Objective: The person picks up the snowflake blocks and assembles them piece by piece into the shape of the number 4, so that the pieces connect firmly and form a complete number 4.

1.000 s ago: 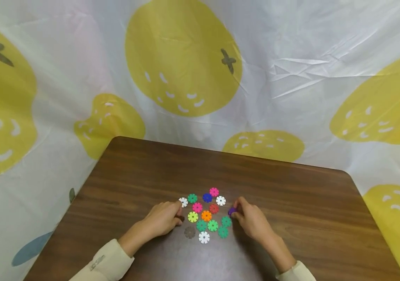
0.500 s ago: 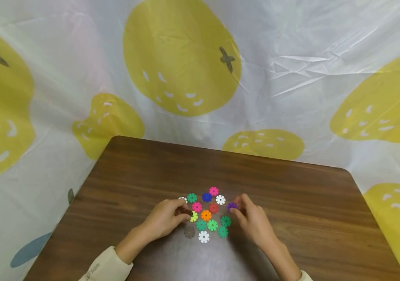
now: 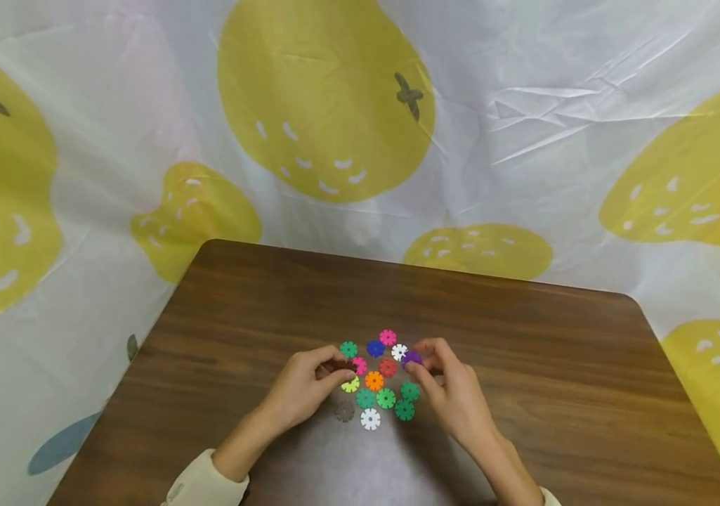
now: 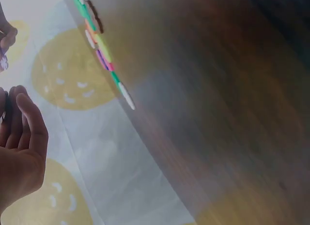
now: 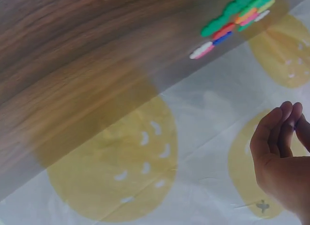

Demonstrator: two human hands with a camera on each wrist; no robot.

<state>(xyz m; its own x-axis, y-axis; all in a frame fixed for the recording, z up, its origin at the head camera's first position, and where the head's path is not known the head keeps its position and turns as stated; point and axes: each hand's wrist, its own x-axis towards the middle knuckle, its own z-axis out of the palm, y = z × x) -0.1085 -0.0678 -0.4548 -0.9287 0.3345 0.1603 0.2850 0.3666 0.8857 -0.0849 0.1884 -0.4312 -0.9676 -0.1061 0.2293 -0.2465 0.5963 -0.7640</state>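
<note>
Above the table, my left hand (image 3: 299, 388) pinches a dark brown notched disc (image 3: 347, 366) between thumb and fingers. To its right, my right hand (image 3: 457, 397) holds a purple notched disc (image 3: 411, 359) at its fingertips. Both hands are raised off the tabletop, a short gap apart. Below and between them lie several flat notched discs, among them an orange one (image 3: 374, 381), a white one (image 3: 370, 419), a red one (image 3: 388, 367) and a blue one (image 3: 375, 348). In the right wrist view the right hand (image 5: 281, 157) shows from its side, its disc mostly hidden.
The discs lie close together on a brown wooden table (image 3: 555, 379) with rounded corners. Behind its far edge hangs a white curtain (image 3: 543, 176) printed with yellow fruit. A greyish-brown disc (image 3: 345, 411) lies near the left hand.
My left hand has lifted the brown disc and moved up and right, now covering the white disc at the left. My right hand has raised the purple disc slightly and brought it inward.
</note>
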